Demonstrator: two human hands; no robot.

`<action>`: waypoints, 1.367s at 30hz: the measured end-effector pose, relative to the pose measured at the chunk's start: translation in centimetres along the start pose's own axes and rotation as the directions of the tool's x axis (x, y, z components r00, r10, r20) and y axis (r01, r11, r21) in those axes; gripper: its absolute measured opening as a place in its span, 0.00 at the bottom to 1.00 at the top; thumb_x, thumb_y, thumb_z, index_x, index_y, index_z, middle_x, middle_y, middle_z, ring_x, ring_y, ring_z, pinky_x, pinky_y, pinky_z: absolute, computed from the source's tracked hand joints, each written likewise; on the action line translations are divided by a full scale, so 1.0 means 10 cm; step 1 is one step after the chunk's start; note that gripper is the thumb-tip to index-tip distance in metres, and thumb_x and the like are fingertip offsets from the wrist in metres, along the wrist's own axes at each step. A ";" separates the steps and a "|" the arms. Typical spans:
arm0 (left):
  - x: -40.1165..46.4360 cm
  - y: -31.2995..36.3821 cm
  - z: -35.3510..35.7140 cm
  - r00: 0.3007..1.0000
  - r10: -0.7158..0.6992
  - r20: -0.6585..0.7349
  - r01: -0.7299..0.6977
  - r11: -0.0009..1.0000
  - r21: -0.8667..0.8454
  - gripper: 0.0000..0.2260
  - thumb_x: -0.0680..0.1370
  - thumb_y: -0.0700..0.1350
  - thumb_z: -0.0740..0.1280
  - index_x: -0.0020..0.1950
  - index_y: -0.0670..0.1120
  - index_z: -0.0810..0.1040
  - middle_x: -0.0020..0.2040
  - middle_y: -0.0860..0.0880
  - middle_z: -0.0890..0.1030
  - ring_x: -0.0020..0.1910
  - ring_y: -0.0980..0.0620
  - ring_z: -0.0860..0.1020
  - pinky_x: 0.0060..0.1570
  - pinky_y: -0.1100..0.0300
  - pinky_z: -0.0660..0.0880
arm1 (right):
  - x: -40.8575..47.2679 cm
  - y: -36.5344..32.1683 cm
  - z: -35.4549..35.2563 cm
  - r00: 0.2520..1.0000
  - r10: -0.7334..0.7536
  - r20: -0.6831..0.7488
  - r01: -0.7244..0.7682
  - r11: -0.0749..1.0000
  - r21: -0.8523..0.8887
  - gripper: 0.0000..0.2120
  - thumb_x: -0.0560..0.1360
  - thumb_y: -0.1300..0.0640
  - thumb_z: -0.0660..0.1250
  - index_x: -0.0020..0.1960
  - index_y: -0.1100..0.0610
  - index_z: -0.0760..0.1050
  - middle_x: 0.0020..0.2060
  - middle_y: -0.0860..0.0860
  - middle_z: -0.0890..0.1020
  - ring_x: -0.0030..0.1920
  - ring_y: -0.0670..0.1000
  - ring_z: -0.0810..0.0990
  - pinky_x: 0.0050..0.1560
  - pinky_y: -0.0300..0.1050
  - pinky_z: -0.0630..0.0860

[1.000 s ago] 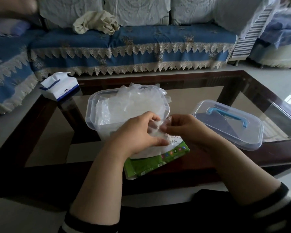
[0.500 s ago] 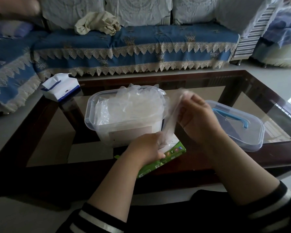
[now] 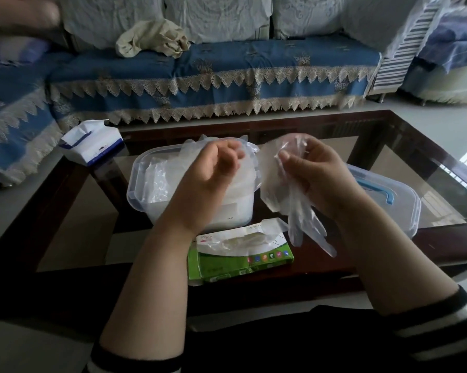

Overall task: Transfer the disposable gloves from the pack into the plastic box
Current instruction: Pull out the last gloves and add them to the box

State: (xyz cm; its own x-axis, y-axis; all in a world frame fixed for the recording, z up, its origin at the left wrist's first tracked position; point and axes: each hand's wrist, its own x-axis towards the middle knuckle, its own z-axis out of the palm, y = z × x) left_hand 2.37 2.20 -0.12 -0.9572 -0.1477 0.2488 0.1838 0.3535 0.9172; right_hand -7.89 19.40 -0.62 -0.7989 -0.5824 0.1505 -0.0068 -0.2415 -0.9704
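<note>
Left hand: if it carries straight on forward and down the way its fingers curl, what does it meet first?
Most likely the loose gloves heaped in the open plastic box: the left hand hovers above them. Depth is unclear, so contact may already be near.

A home living room. Shown by a long sofa point(image 3: 227, 65) draped in blue cloth with cream lace fringe and pale embroidered back cushions, a crumpled beige cloth point(image 3: 152, 37) left on the seat. Low dark wooden coffee table point(image 3: 404, 135) with a glass top just in front of it, on a pale tiled floor point(image 3: 429, 117). White and blue soft pack of tissues point(image 3: 92, 142) at the table's far left corner. Second upholstered seat point(image 3: 450, 57) with the same blue cover at far right.
</note>
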 end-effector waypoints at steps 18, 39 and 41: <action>0.27 -0.10 -0.02 0.963 0.098 -0.251 -0.028 0.963 0.270 0.17 0.79 0.31 0.58 0.40 0.51 0.72 0.40 0.51 0.77 0.29 0.61 0.73 0.33 0.65 0.75 | 0.21 0.00 -0.02 0.963 0.225 0.146 -0.158 0.917 -0.367 0.28 0.63 0.54 0.73 0.63 0.50 0.71 0.42 0.56 0.82 0.41 0.53 0.81 0.46 0.50 0.79; 0.38 -0.62 -0.62 0.888 -0.233 -0.397 0.459 0.376 0.805 0.27 0.80 0.62 0.58 0.72 0.47 0.69 0.72 0.46 0.68 0.70 0.41 0.63 0.64 0.46 0.65 | 0.79 0.64 0.34 0.908 -0.261 -0.329 -0.077 0.665 -0.742 0.17 0.75 0.51 0.70 0.61 0.53 0.73 0.57 0.49 0.75 0.56 0.50 0.74 0.58 0.48 0.75; 0.37 -0.63 -0.63 0.877 -0.265 -0.401 0.471 0.302 0.829 0.27 0.79 0.62 0.59 0.72 0.46 0.69 0.73 0.45 0.66 0.70 0.40 0.61 0.66 0.46 0.62 | 0.77 0.63 0.31 0.911 -0.262 -0.319 -0.083 0.641 -0.763 0.18 0.75 0.51 0.70 0.62 0.53 0.74 0.61 0.51 0.74 0.60 0.52 0.72 0.60 0.48 0.73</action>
State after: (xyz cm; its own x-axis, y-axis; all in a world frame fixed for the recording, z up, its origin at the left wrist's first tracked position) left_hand -0.95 -6.38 -2.98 -0.7984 -0.5938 0.0996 -0.5803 0.8030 0.1356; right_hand -12.22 11.03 -4.97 -0.9178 -0.2195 0.3308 -0.3968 0.4855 -0.7790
